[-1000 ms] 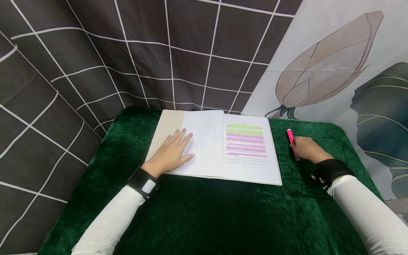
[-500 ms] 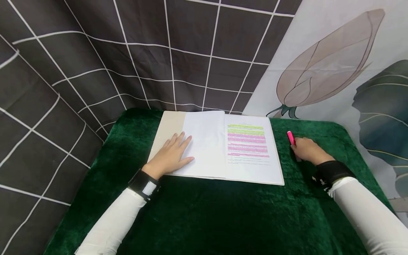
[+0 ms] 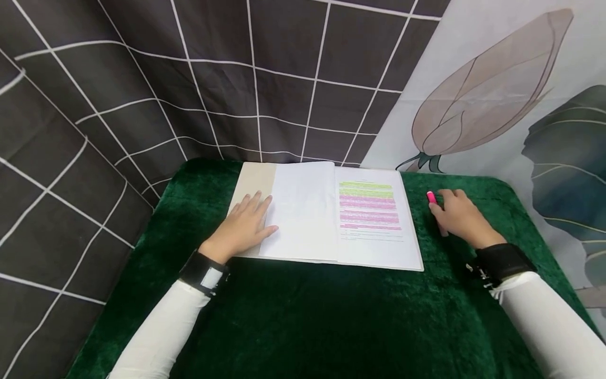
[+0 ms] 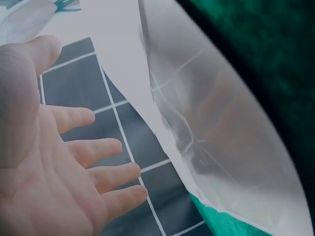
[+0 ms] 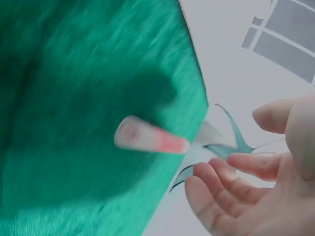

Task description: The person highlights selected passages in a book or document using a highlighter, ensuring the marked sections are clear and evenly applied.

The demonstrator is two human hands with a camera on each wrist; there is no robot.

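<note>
An open booklet [image 3: 303, 226] lies flat on the table, its right page [image 3: 371, 252] printed with lines marked in yellow-green and pink. Over its beige left edge is my left hand [image 3: 240, 226], fingers straight and spread, gripping nothing; the left wrist view shows its palm beside the booklet's glossy cover [image 4: 221, 118]. To the right of the booklet, a pink highlighter [image 3: 431, 197] with a pale lower end lies on the cloth. My right hand [image 3: 461, 218] hovers close beside it. In the right wrist view the fingers [image 5: 206, 191] are loosely bent, apart from the highlighter [image 5: 147, 136].
A dark green velvety cloth [image 3: 331, 321] covers the table. Behind it hangs a dark curtain with a white grid [image 3: 284, 95], joined at the right by a white fabric with a large flower bud [image 3: 492, 89].
My right hand has let go of the highlighter, its fingers opening and lifting slightly away. The left hand has slid a little to the left, towards the booklet's edge.
</note>
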